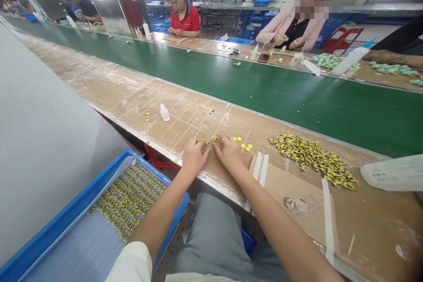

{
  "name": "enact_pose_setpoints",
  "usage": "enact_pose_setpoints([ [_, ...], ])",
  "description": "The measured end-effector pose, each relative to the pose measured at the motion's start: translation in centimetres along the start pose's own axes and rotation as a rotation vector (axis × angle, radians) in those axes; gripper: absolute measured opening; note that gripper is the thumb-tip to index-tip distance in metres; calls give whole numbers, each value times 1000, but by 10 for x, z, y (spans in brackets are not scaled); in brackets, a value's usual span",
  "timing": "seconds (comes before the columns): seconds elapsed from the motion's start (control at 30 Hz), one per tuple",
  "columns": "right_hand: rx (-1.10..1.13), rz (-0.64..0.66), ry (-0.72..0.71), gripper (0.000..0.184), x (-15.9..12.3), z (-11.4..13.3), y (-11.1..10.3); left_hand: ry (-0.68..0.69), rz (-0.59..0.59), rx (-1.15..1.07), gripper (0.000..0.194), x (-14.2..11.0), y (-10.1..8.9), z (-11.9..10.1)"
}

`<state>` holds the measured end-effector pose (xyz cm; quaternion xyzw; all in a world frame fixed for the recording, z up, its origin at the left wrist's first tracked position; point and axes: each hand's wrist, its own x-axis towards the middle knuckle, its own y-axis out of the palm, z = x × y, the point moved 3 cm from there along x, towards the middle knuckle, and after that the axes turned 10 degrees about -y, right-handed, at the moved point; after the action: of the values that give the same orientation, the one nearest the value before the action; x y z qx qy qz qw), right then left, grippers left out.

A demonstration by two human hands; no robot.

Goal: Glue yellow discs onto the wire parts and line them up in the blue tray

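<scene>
Close together above the brown tabletop, my left hand (194, 157) and my right hand (228, 153) meet near its front edge. A small yellow-and-black piece (207, 142) is at the fingertips of my left hand, which is closed. Another yellow-and-black piece (214, 139) shows at the closed fingertips of my right hand. Their exact shape is too small to make out. Just right of my right hand lie several flat yellow discs (243, 146). Farther right spreads a heap of small yellow-and-dark pieces (310, 156).
A small white squeeze bottle (164, 113) stands left of my hands, beside small yellow-and-black pieces (147, 119). At lower left a blue tray (178, 211) holds rows of pieces. A green conveyor belt (211, 75) runs behind the table; co-workers sit across it. A large white container (393, 172) lies at right.
</scene>
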<state>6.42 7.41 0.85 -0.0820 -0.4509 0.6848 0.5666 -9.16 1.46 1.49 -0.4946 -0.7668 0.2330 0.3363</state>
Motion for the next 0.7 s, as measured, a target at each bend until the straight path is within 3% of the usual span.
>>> enact_pose_setpoints([
  [0.2,26,-8,-1,27,2,-4,13,-36,-11,27,18,6,9,0],
  [0.4,50,-53,23,23,5,-6,10,-69,-40,-116,15,9,5,2],
  [0.47,78,-52,23,23,4,-6,8,-102,-77,-187,17,-2,-12,10],
  [0.53,115,-46,21,25,0,-5,6,-165,-160,-236,20,-27,-40,28],
  [0.6,138,-91,28,28,-4,-9,5,-260,-289,-242,24,-66,-78,57],
  [0.7,128,-117,34,33,-5,-23,11,-451,-511,-175,30,-147,-135,117],
])
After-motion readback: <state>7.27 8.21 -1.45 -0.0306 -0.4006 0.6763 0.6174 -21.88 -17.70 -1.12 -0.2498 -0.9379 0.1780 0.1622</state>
